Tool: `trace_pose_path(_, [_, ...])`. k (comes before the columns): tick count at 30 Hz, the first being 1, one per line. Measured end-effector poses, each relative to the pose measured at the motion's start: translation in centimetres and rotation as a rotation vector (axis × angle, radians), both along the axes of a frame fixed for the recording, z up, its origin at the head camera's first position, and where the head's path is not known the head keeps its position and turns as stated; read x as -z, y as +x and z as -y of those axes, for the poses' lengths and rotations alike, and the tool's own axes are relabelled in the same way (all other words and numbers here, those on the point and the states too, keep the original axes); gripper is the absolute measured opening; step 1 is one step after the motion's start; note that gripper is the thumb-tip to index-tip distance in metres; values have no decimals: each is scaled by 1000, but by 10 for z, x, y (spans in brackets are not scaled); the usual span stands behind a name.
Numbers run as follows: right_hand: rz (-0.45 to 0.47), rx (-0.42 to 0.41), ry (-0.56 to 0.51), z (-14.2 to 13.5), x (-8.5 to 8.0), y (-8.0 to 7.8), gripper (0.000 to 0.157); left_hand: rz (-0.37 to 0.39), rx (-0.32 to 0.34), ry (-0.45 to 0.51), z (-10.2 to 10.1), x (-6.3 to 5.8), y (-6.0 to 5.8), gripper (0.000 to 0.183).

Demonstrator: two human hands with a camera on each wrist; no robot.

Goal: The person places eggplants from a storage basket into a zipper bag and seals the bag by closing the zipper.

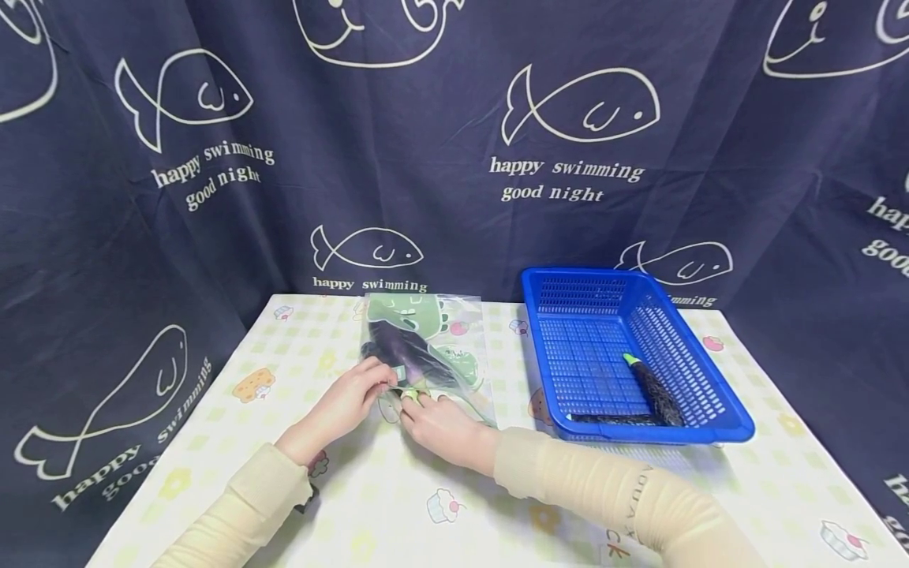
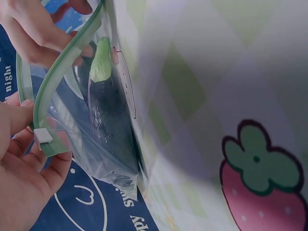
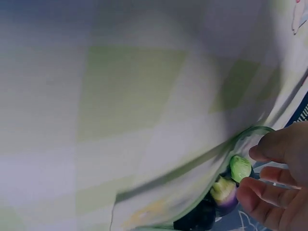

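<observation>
A clear zip bag point(image 1: 474, 315) with a green-edged mouth lies on the table, holding several dark vegetables. One is a purple eggplant point(image 1: 403, 351); in the left wrist view a dark eggplant point(image 2: 108, 106) shows its green stem near the mouth. My left hand point(image 1: 364, 388) pinches the bag's corner beside the white slider point(image 2: 43, 135). At the opening is my right hand point(image 1: 446, 427), its fingertips over the green rim in the left wrist view. Its thumb and fingers stand apart in the right wrist view, next to the green stem end point(image 3: 240, 168).
On the right stands a blue perforated basket point(image 1: 639, 433). Inside it lie a dark, rough, green-tipped vegetable point(image 1: 659, 394) and another dark long one point(image 1: 611, 419) along the near wall. A navy fish-print curtain point(image 1: 454, 197) hangs behind the checked tablecloth point(image 1: 398, 521).
</observation>
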State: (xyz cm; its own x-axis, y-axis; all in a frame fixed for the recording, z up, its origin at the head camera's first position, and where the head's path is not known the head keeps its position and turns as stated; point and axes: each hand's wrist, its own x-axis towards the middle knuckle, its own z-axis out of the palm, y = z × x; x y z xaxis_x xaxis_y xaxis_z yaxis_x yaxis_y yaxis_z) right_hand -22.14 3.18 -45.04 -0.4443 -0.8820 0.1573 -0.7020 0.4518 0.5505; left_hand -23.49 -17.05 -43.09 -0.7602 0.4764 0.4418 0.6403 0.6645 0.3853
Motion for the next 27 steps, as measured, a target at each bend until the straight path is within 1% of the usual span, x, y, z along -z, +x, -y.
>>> trace_pose_path(3, [2,-5,-2,-3,-5,3,23,0,-2,-5,1,0,0,17])
trace_pose_path(8, [32,-15,-7,-10,-12,8,25,-1,0,-5,1,0,1,17])
trace_pose_path(11, [50,-29,-7,-14,-16,9,23,-1,3,-3,2,0,1,17])
trace_pose_path(18, [64,-107,8,-25,-24,10,15,-16,1,-5,2,2,0,18])
trace_pose_path(23, [88,-169,33,-32,-32,12,19,-18,5,-4,3,3,0,19])
trace_pose_path(25, [96,-184,32,-34,-36,12,24,-14,6,-5,2,3,1,18])
trace_pose_path(27, [102,-189,25,-37,-40,12,24,-14,5,-7,2,3,1,18])
